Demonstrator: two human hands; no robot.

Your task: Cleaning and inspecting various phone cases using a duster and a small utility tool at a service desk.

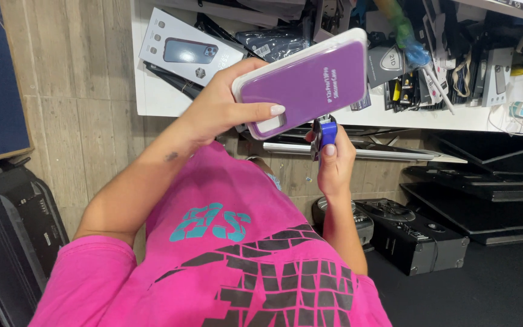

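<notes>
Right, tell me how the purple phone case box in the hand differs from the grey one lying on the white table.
The purple box is held up in the left hand, tilted; the grey box lies flat on the white table, untouched. The purple box is plain purple with a white rim; the grey box shows a picture of a phone case. Both are flat, rectangular retail packs. The right hand holds a small blue tool.

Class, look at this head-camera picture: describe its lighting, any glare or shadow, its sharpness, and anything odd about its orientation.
Head view: even, soft indoor light, no hard shadows; faint sheen on the purple case box held by the left hand; right hand grips a blue tool, both sharp; cluttered white shelf slightly softer; the frame appears upside down, with the pink shirt at the bottom.
</notes>
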